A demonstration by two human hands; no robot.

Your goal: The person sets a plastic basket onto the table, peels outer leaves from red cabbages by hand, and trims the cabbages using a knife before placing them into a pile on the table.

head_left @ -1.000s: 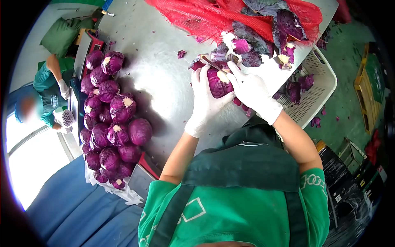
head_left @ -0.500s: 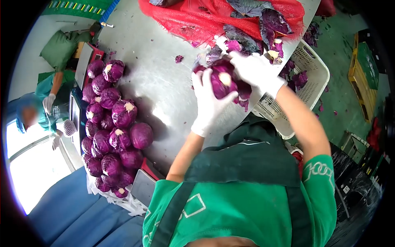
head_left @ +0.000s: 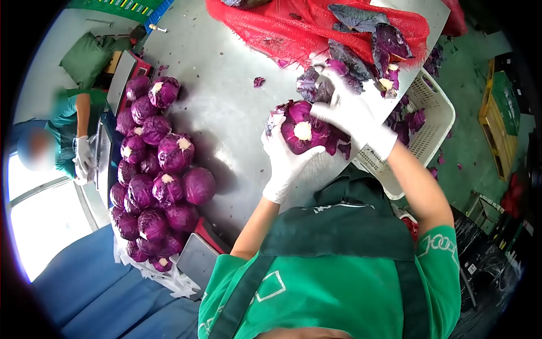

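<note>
My left hand [head_left: 282, 166], in a white glove, is wrapped round the left and near side of a red cabbage [head_left: 313, 140]. The cabbage's pale cut stem faces up, and loose outer leaves hang at its right. Just above and right of it is my white-gloved right hand [head_left: 353, 113], slightly blurred, thumb and fingers apart. Between those fingers a dark purple leaf [head_left: 323, 91] shows, seemingly lying on the table behind them. More torn cabbage leaves [head_left: 348, 59] lie beyond the right hand.
Stacked red cabbages [head_left: 152, 175] stand on the left of the metal table [head_left: 226, 85]. Red mesh [head_left: 271, 28] with leaves covers its far end. A white perforated basket [head_left: 437, 121] holding purple leaves is at the right. A co-worker's gloved hands [head_left: 84, 161] are at far left.
The right hand's fingers have spread and sit further from the cabbage, which has shifted slightly down with my left hand around it. The co-worker's hands have come together.
</note>
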